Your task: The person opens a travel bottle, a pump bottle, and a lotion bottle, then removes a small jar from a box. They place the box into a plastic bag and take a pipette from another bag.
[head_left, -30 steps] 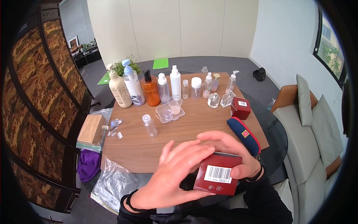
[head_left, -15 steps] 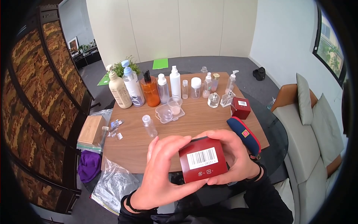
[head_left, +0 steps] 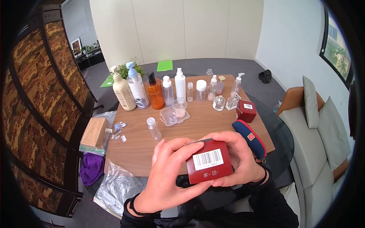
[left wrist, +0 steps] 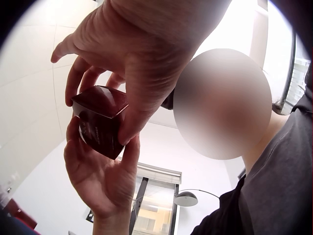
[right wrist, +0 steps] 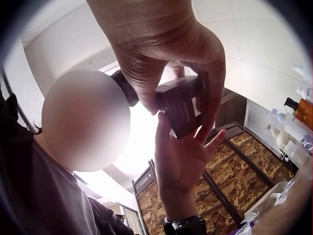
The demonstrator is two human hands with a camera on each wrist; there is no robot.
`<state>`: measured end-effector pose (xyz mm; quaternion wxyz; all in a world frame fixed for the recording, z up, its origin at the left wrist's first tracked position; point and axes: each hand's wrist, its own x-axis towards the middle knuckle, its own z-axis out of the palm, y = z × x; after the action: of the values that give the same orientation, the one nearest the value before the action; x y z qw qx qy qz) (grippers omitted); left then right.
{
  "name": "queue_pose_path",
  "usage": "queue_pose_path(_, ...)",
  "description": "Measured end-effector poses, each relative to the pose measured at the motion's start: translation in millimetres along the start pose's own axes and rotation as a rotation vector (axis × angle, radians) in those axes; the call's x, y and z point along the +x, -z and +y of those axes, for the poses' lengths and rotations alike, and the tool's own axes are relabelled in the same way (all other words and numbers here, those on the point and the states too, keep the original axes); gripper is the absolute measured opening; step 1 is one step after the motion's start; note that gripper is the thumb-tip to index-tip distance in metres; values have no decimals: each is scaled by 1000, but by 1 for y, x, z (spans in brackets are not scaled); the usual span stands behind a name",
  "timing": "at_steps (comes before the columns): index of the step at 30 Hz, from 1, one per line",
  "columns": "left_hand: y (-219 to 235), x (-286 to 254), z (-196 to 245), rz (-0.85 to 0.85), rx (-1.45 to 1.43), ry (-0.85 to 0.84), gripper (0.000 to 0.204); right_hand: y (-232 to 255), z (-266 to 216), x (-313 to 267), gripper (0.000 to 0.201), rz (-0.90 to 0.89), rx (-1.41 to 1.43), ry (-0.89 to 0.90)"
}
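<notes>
Between both hands, over the near edge of the wooden table [head_left: 129, 152], is a small dark red box [head_left: 210, 161] with a white barcode label facing up toward the head camera. My left hand [head_left: 167, 173] grips the box from the left, thumb along its lower edge and fingers over its upper corner. From the right, my right hand [head_left: 240, 159] holds it, thumb at the bottom and fingers behind. In the left wrist view the box [left wrist: 100, 120] shows a glossy side with faint lettering, pinched between the fingers and thumbs of both hands.
Several pump and spray bottles, such as an amber bottle [head_left: 155, 93], line the table's back. Nearer are a clear bottle [head_left: 154, 129] and an open plastic case [head_left: 170, 121]. A second red box [head_left: 246, 114] and a blue pouch [head_left: 249, 138] are at right; a plastic bag [head_left: 118, 190] hangs at left.
The box has moved left and been turned so its barcode face sits more level. My left fingers, earlier laid across its top, now grip its left side; the right thumb has left the label.
</notes>
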<state>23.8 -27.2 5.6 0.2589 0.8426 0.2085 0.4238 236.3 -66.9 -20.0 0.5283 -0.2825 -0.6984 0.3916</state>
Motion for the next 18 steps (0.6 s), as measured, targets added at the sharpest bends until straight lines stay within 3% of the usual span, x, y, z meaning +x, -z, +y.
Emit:
queue_pose_path(13,-1,-4,1,41,6,-54,85,-2,-1,-1,85,-7,6,9)
queue_pose_path(18,-2,-5,-1,28,-21,-3,88,-1,-1,-1,85,-9,-3,20)
